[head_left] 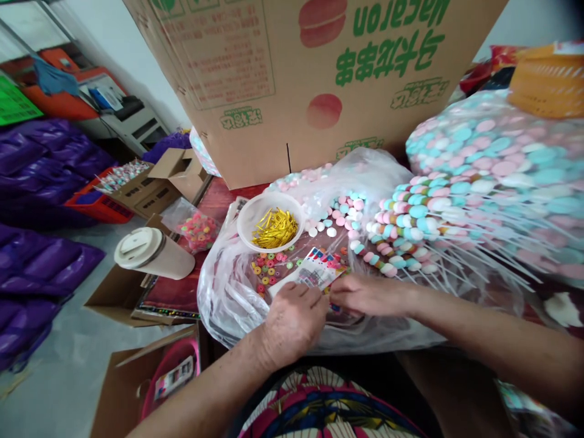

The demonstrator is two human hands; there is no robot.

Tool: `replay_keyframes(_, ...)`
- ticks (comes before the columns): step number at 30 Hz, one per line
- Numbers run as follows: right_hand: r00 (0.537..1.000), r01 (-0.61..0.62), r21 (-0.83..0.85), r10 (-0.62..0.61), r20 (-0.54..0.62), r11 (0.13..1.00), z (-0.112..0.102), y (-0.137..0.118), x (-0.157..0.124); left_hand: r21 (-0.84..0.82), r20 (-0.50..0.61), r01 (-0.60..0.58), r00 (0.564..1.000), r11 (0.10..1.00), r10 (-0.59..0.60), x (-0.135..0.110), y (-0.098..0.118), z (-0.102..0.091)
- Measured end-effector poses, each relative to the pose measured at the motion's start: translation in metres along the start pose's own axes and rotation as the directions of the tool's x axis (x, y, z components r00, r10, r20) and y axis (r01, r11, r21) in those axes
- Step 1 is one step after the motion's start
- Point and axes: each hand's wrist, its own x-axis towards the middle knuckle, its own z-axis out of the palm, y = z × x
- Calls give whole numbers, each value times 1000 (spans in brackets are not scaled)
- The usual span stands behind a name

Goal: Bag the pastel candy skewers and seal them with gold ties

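Observation:
My left hand (298, 316) is closed on the lower edge of a small printed plastic packet (316, 272), with the fingers curled over it. My right hand (367, 295) meets it from the right, fingers bent and pinched at the packet's right edge; its fingertips are partly hidden. Around the packet, ring-shaped coloured candies (267, 267) lie on a clear plastic sheet (223, 286). Just beyond stands a white bowl (245, 225) holding gold twist ties (279, 229). Right of the packet lie finished candy skewers (417, 213) on white sticks, in pink, blue and white.
A large cardboard box (283, 91) rises behind the table. Loose pastel candies (347, 213) lie before it, and a big bag of them (497, 140) sits at right under an orange basket (547, 82). A white cup (157, 250) and a candy bag (198, 230) stand left.

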Motion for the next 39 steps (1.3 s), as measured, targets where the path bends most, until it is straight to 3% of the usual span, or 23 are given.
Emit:
replay_keyframes(2,982,-12,335,73,-172,942,-7,6,-2,-166,-131,98,984,981,-121,-4,-6,-1)
replay_keyframes(4,945,59,608,152,-289,792,-4,10,-3,-509,-193,227,910,830,-367,-4,-11,-3)
replay_keyframes(6,936,100,762,198,-290,640,10,11,-3,-802,-90,269,827,532,-555,-3,-14,-3)
replay_keyframes(7,937,120,795,196,-288,594,20,10,-2,-875,-17,274,807,400,-591,-2,-13,-2)
replay_keyframes(8,933,155,806,183,-309,571,29,7,-1,-910,44,279,801,308,-597,0,-12,0)
replay_keyframes(10,910,236,764,138,-390,600,45,1,1,-928,118,296,810,227,-574,2,-7,4)
replay_keyframes(14,891,245,539,31,-453,806,56,-14,2,-936,162,293,854,198,-495,6,4,10)
replay_keyframes(22,924,108,196,-25,-382,975,48,-9,-3,-928,15,233,802,290,-597,1,2,13)
replay_keyframes(25,911,89,36,-67,-406,995,43,-4,-10,-926,-4,234,778,295,-628,0,0,14)
replay_keyframes(30,905,149,-96,-175,-388,984,44,-4,-23,-936,25,245,760,251,-649,3,0,15)
replay_keyframes(36,915,120,-92,-147,-377,988,45,-5,-16,-932,-2,224,781,284,-625,4,2,13)
replay_keyframes(37,899,107,-107,-142,-414,989,42,-4,-17,-929,-13,222,780,297,-625,4,2,12)
replay_keyframes(39,819,66,-130,-128,-559,989,36,-5,-22,-917,-37,226,774,329,-632,4,0,10)
